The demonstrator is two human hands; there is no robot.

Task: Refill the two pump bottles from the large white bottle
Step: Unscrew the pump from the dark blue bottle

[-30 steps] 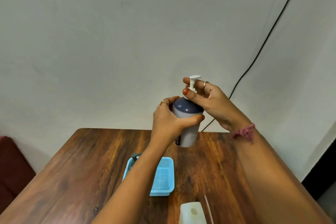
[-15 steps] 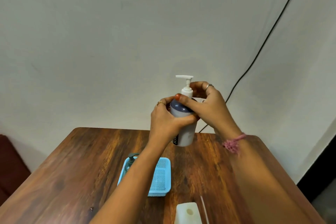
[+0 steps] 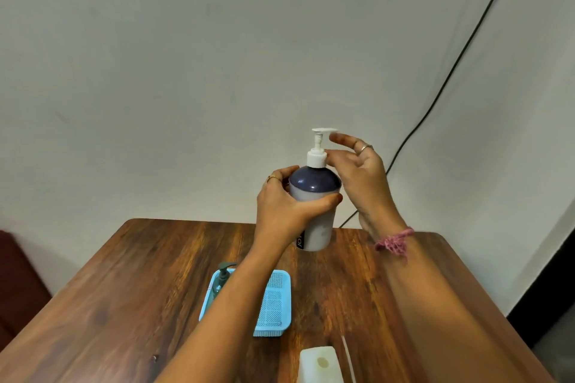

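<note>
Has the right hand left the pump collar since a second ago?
Mostly: the right hand has opened and drawn back toward the wall cable; its fingertips now sit beside the white collar of the pump bottle, contact unclear.

Pump bottle (image 3: 315, 214) label reads perhaps "JO" (mostly hidden).

soft even indoor light, faint shadows, wide-angle bending at edges, slight motion blur, mild compression softness
</note>
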